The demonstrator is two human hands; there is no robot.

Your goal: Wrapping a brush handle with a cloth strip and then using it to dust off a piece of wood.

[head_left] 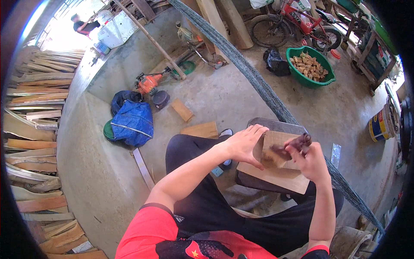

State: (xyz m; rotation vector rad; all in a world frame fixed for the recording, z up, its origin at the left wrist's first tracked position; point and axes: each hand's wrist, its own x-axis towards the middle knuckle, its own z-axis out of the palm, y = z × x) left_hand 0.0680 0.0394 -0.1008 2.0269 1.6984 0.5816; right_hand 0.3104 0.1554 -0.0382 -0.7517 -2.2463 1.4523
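My right hand (311,163) is closed around the dark brown handle of a brush (299,144). Its pale bristles (273,158), slightly blurred, press on or just above a square wooden block (275,139). Under the block lies a wider light wooden board (282,178), resting on a dark stool or crate (276,124) in front of my knees. My left hand (242,146) is open, thumb and fingers spread along the left side of the block and board. Whether its fingertips grip the block's edge is hard to make out.
Loose wooden boards (200,130) lie on the floor ahead. A dark blue hammock (254,73) stretches diagonally past my right side. A green basin (330,77) of wood chunks, a red bicycle (297,19), a blue bag (133,123) and an orange motor tool (148,84) stand around. Another person (85,26) is far left.
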